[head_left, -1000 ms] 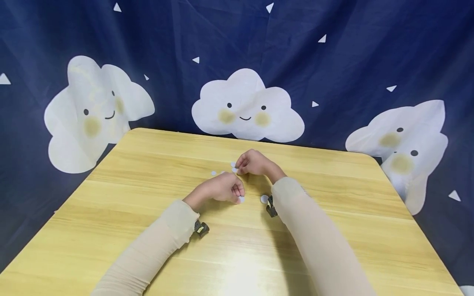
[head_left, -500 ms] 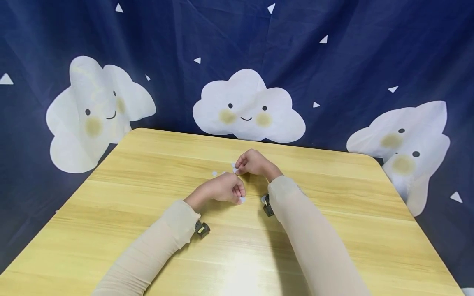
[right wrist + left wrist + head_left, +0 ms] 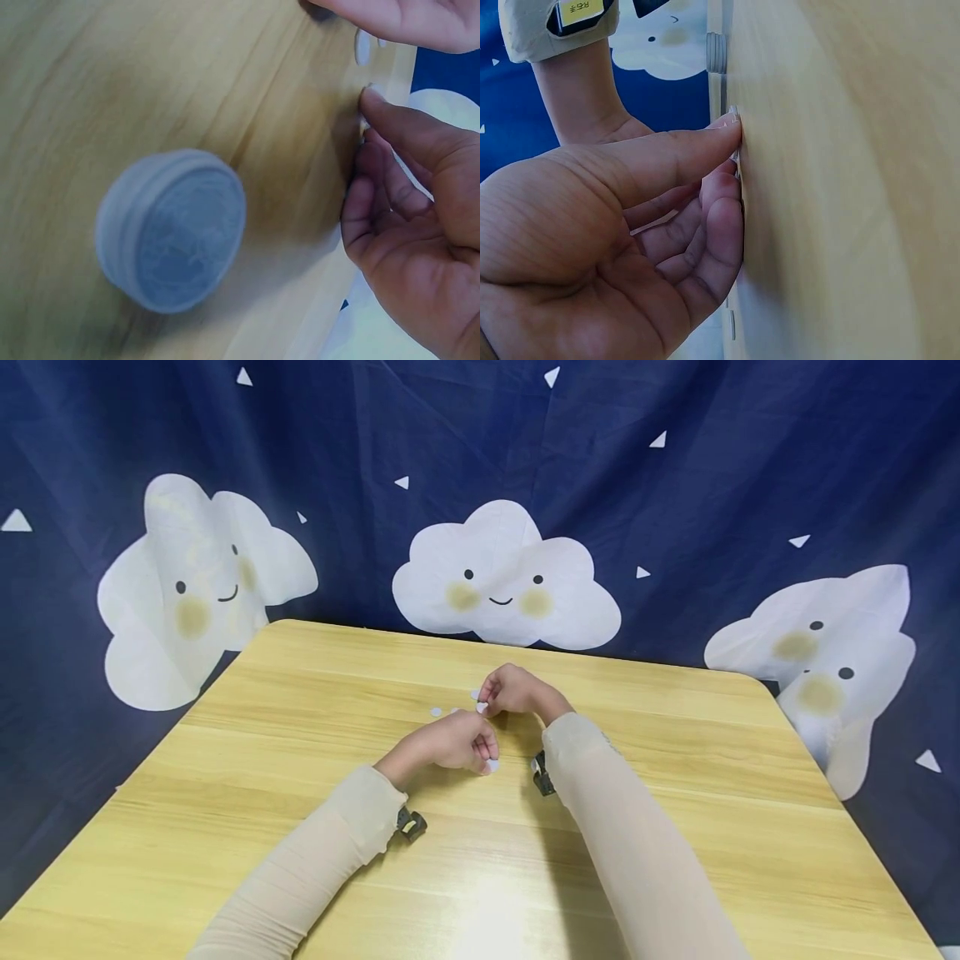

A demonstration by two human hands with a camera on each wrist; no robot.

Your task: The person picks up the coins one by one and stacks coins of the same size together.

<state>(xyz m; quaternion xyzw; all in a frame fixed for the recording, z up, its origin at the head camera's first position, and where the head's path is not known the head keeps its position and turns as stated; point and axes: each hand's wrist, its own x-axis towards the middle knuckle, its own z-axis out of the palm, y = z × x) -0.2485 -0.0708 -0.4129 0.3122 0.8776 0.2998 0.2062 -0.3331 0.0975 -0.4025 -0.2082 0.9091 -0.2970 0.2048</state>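
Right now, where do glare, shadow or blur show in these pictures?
Head view: glare whitens the near part of the table, and a shadow falls inward of the right sleeve; left wrist view: the table looks smeared, the left hand clearer; right wrist view: the pale round stack looks soft.

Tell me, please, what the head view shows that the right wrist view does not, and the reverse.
Only the head view shows the beige sleeves and the printed cloud faces.

Only the right wrist view shows the layered side of the white stack, which the head view mostly hides.

Both show the left hand, the right hand, loose white discs, the wooden table and part of the blue curtain.
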